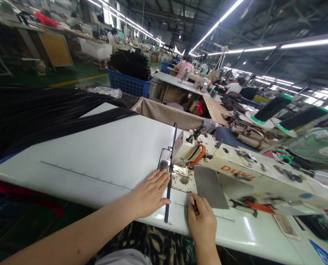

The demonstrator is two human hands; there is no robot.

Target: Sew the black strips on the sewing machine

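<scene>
A white sewing machine (221, 162) with orange lettering stands on the pale table. A narrow black strip (166, 211) runs front to back beside its needle area, with its near end by the table's front edge. My left hand (153, 193) lies flat with fingers stretched out, over the strip and the metal plate (164, 158) left of the needle. My right hand (202, 217) rests on the table just right of the strip, its fingers curled round a small dark object (196, 209) that is mostly hidden.
A large bundle of long black strips (42, 114) covers the table's left end. Behind the table are a beige cloth-lined bin (164, 116) and a blue basket (128, 82) of black pieces. Thread cones (273, 108) and a green fan (318, 145) stand right. A person (185, 68) sits farther back.
</scene>
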